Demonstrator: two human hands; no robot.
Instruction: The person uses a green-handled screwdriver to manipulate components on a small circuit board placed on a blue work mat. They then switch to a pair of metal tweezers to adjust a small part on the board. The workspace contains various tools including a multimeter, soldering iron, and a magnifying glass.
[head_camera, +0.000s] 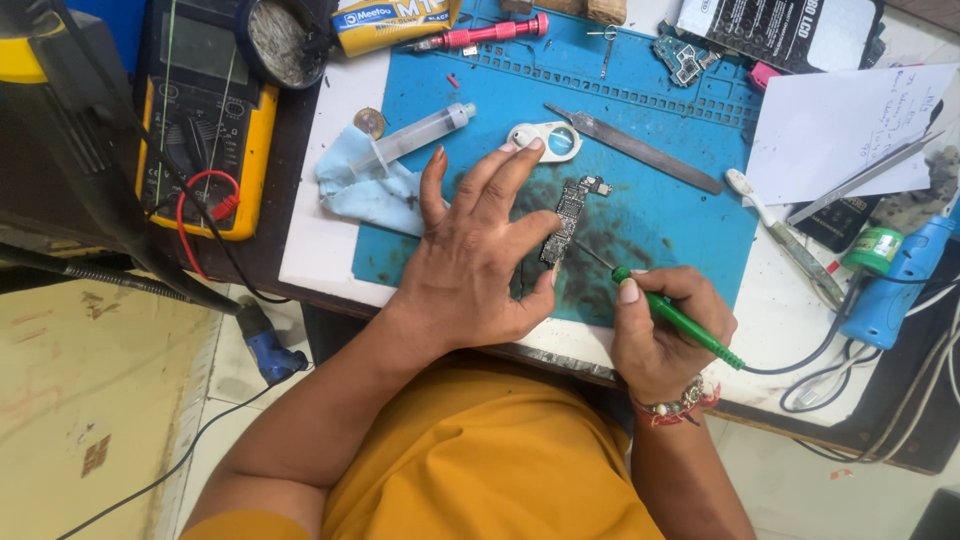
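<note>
A narrow dark circuit board (570, 215) lies on a stained blue work mat (660, 120). My left hand (470, 265) rests flat on the mat beside the board, fingers spread, with the thumb and index finger pinning the board's lower end. My right hand (660, 335) grips a green-handled soldering iron (680, 320) like a pen. Its thin metal tip (592, 257) points at the board's lower right edge.
A yellow multimeter (205, 110) with red leads sits at left. On or near the mat lie a syringe (415, 135), blue cloth (365, 190), white loupe (545, 140), metal file (635, 150), red screwdriver (485, 35), toothbrush (785, 235), paper sheet (850, 125) and a blue tool (895, 285).
</note>
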